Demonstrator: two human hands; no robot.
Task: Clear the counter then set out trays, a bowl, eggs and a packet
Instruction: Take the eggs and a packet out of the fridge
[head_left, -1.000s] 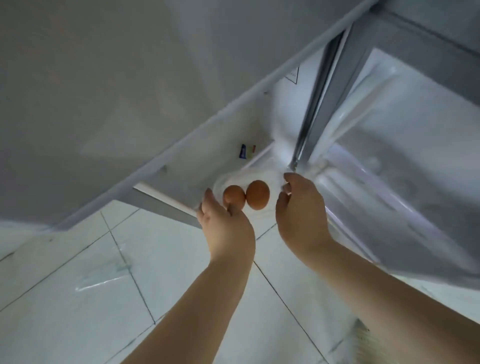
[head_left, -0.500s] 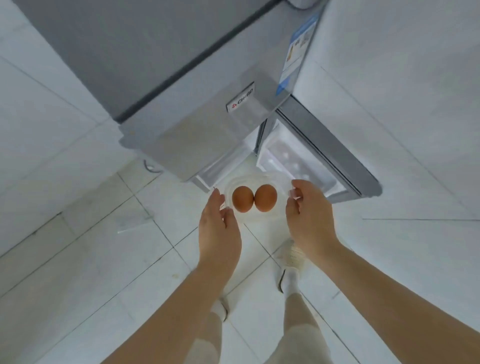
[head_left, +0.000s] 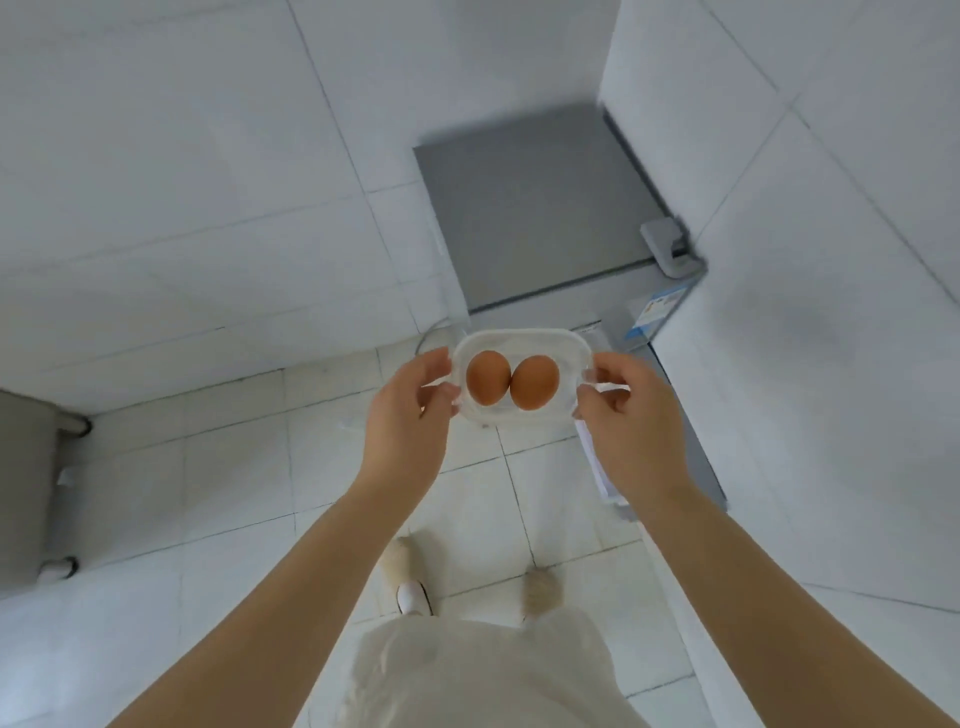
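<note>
Head view: both hands (head_left: 408, 431) (head_left: 631, 423) around bowl (head_left: 519, 340).

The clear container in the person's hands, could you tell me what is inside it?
Two brown eggs lie side by side, touching, inside the clear container. Nothing else shows in it; the rim parts under the fingers are covered.

Both forearms are left bare, with no sleeves seen. A cream garment (head_left: 483, 670) is worn at the lower centre of the frame. Pale slippers (head_left: 410, 582) are worn on the feet.
</note>
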